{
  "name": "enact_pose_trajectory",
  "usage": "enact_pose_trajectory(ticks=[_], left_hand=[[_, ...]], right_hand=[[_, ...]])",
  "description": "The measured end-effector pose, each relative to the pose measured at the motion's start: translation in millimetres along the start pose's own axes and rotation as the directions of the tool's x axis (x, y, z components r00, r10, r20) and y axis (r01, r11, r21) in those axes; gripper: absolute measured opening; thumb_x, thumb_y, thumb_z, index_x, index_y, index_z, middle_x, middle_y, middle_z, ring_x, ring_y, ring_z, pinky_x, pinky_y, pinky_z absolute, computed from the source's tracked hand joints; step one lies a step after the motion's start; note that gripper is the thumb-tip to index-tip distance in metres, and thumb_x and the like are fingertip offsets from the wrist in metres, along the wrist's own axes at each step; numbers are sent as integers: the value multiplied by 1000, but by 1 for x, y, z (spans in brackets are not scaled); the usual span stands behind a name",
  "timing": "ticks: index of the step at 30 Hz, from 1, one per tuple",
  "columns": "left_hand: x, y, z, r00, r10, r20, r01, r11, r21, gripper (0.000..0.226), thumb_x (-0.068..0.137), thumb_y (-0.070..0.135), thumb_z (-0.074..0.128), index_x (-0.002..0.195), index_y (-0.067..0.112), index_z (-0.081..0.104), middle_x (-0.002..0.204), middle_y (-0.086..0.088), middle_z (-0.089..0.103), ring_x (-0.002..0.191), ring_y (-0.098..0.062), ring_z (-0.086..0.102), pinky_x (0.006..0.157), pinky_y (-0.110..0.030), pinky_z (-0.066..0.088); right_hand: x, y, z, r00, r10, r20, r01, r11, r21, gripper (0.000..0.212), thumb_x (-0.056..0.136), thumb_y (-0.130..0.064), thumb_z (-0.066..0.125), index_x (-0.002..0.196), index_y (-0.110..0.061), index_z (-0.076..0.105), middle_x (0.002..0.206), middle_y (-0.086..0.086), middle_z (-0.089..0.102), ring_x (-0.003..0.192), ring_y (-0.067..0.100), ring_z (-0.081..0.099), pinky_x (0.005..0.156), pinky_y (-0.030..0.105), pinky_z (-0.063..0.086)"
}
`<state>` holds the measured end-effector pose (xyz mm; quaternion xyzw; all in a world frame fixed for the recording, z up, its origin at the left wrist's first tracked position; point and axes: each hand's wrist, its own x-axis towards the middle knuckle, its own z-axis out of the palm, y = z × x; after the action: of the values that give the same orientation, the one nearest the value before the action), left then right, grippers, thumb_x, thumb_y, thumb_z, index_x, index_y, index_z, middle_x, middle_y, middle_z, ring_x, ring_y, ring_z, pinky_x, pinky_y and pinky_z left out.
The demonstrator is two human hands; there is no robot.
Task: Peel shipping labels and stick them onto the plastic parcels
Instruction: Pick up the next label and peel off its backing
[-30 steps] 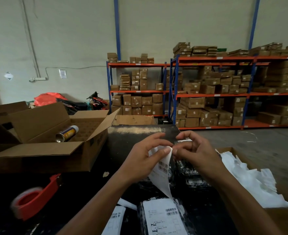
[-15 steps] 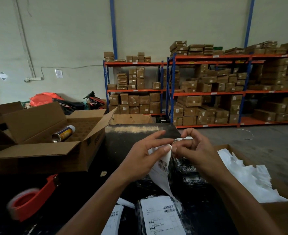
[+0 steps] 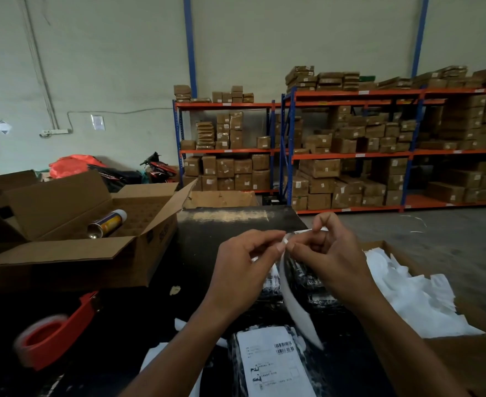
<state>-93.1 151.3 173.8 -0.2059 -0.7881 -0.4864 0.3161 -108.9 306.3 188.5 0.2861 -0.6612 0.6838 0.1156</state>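
The shipping label hangs from my fingertips above the middle of the black table, its top corner pinched between both hands, the white sheet curling down toward a labelled parcel at the near edge. My left hand pinches that corner with thumb and forefinger, other fingers curled. My right hand nips the same corner, fingers bent. On the left edge an open cardboard box holds a spray can. At the right, a carton holds white backing sheets.
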Motion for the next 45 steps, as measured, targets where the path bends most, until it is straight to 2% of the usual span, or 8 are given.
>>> enact_pose_trajectory(ticks=[10,17,22,26,31,37,41,45], left_hand=[[-3,-1,-3,995,29,101,-31,999,16,29,87,9,65,115,17,68,99,4,73,92,-6,68,84,-28,56],[-7,0,2,995,20,96,-19,1000,-6,30,89,10,62,116,24,64,100,12,70,94,2,66,81,-14,52],[-8,0,5,991,-78,104,89,990,-109,34,89,12,63,123,17,60,88,5,75,88,-2,69,82,-17,53],[-6,-1,5,994,-105,38,108,991,-74,38,88,12,65,125,19,57,77,3,74,78,-2,69,78,-13,52],[-3,-9,-4,979,-170,-108,162,984,-80,39,88,13,64,125,24,53,72,5,73,77,-1,67,80,-17,51],[-7,-5,0,984,-171,-49,165,980,-107,41,89,15,63,127,23,50,78,6,74,80,-3,69,81,-22,54],[-8,-5,0,981,-189,-32,185,977,-106,42,89,14,63,129,22,50,77,2,74,78,-5,69,79,-22,53],[-4,-16,-20,945,-281,-164,267,958,-103,40,90,13,61,129,19,52,76,-1,73,81,-17,69,81,-32,54]], right_hand=[[-6,-1,-4,1000,-11,15,13,986,-169,35,79,0,69,83,-19,39,77,13,73,70,25,65,69,37,52],[-9,4,-7,1000,7,1,-7,977,-215,34,79,-4,70,86,-19,40,78,8,74,71,19,68,69,30,53],[-10,5,-7,1000,24,11,-20,973,-228,36,79,-4,71,93,-22,43,76,0,74,69,10,67,66,22,51],[-11,8,-4,998,47,31,-37,965,-260,38,79,-4,70,98,-24,44,78,4,73,72,13,67,69,25,53],[-12,13,-10,989,116,-90,-131,973,-189,37,80,-3,68,100,-25,46,70,0,72,67,8,65,73,27,51],[-11,16,3,992,119,-49,-126,972,-198,36,84,-27,65,114,-26,46,70,-1,70,72,4,66,75,24,52],[-9,20,11,993,108,-51,-115,980,-160,30,86,-14,65,110,-22,48,62,-2,66,66,8,64,70,29,51],[-8,26,3,987,106,-121,-127,974,-185,29,84,-12,67,105,-22,50,60,-3,66,64,4,62,69,25,46]])
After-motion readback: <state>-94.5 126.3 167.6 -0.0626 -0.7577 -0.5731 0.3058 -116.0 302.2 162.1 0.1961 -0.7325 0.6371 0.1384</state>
